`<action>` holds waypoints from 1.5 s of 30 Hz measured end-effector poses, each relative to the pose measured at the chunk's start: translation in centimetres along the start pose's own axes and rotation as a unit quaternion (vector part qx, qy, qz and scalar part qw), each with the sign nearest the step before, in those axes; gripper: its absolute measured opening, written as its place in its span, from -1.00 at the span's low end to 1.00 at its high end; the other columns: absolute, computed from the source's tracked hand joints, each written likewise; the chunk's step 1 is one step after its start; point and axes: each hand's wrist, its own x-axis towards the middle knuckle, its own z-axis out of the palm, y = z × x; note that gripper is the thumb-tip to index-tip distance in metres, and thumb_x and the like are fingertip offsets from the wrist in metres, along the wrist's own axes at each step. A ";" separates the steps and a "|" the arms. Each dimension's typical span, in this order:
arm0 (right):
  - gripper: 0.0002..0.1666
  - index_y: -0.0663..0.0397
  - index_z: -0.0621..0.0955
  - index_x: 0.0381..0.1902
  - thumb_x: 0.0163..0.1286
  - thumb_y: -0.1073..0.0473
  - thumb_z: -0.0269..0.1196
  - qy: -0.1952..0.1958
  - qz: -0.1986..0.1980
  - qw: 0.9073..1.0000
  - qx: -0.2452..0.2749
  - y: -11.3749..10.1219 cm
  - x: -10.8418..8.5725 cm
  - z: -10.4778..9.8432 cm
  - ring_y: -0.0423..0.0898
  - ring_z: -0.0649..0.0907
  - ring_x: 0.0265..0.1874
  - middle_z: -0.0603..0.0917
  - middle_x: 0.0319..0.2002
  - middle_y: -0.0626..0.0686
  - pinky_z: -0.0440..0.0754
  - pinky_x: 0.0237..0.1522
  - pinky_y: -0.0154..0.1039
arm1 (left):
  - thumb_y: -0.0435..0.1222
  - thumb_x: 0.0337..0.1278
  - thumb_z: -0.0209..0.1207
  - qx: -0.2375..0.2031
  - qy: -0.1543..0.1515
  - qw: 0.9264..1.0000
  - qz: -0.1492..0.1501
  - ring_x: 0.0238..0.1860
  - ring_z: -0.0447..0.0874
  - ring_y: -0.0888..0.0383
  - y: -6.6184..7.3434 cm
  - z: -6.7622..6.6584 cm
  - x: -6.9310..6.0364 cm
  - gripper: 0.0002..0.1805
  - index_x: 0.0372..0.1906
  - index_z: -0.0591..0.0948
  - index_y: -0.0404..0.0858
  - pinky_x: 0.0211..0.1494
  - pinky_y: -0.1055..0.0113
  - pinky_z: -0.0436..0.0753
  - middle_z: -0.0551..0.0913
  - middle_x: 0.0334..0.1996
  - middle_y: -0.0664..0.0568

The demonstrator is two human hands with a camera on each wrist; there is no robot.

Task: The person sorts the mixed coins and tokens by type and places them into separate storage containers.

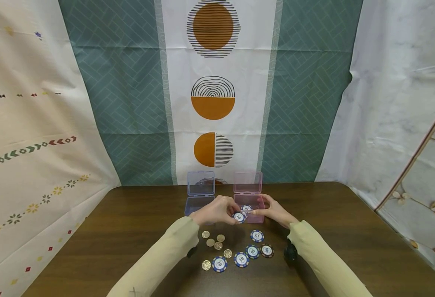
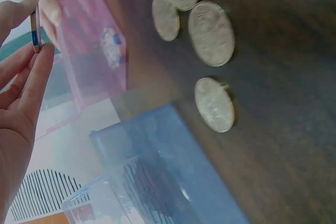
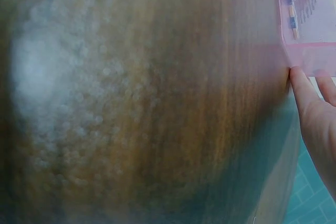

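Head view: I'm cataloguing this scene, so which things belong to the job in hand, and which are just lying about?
Belonging, it seems:
Chip held by left hand
Pink box touched by right hand
Loose chips
Gold coins
Blue box

Just background:
Wall hanging
Patterned cloth

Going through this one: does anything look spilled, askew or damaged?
Nothing stands out. The coins and loose poker chips lie flat on the table, with no damage I can make out. The pink box and blue box stand upright, lids open, and the left hand pinches another chip near the pink box.
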 end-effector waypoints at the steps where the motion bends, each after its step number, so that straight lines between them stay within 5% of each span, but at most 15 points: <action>1: -0.08 0.22 0.14 0.29 0.09 0.06 0.33 0.000 0.000 1.000 -0.001 0.0 0.0 0.0 0.20 0.31 0.13 0.24 0.22 0.26 0.19 0.09 0.16 | -0.36 -0.27 0.40 0.001 0.004 1.000 0.001 -0.45 0.56 0.25 0.0 -0.2 0.1 -0.68 -0.28 0.64 -0.37 -0.38 0.52 0.51 0.57 -0.38 0.08; 16: -0.08 0.19 0.13 0.31 0.10 0.04 0.32 0.004 0.011 1.000 -0.013 -0.2 0.0 0.1 0.19 0.28 0.15 0.22 0.24 0.24 0.17 0.08 0.20 | -0.35 -0.24 0.38 0.010 0.041 0.999 -0.032 -0.42 0.56 0.23 0.1 -2.1 2.1 -0.66 -0.24 0.64 -0.39 -0.34 0.49 0.52 0.62 -0.37 0.04; 28: -0.07 0.20 0.14 0.30 0.09 0.04 0.33 0.008 0.008 1.000 -0.010 -0.2 -0.2 0.0 0.19 0.29 0.14 0.23 0.23 0.24 0.20 0.08 0.17 | -0.33 -0.21 0.37 0.020 0.042 0.997 -0.065 -0.44 0.56 0.23 0.3 -2.6 3.9 -0.72 -0.28 0.67 -0.34 -0.38 0.48 0.51 0.64 -0.44 0.07; 37: -0.07 0.21 0.13 0.30 0.09 0.05 0.33 0.010 0.005 1.000 -0.007 -0.3 -0.3 0.1 0.19 0.29 0.14 0.21 0.23 0.25 0.20 0.08 0.17 | -0.32 -0.19 0.37 0.008 0.042 0.996 -0.084 -0.46 0.54 0.28 0.4 -2.0 5.0 -0.75 -0.30 0.67 -0.33 -0.37 0.48 0.51 0.63 -0.45 0.08; 45: -0.06 0.20 0.13 0.30 0.08 0.03 0.34 0.007 0.008 1.000 -0.002 -0.3 -0.5 0.3 0.19 0.31 0.11 0.22 0.21 0.23 0.22 0.07 0.16 | -0.27 -0.17 0.35 0.011 0.051 0.996 -0.070 -0.47 0.55 0.30 -0.2 -1.1 4.9 -0.71 -0.29 0.66 -0.38 -0.38 0.48 0.53 0.63 -0.45 0.09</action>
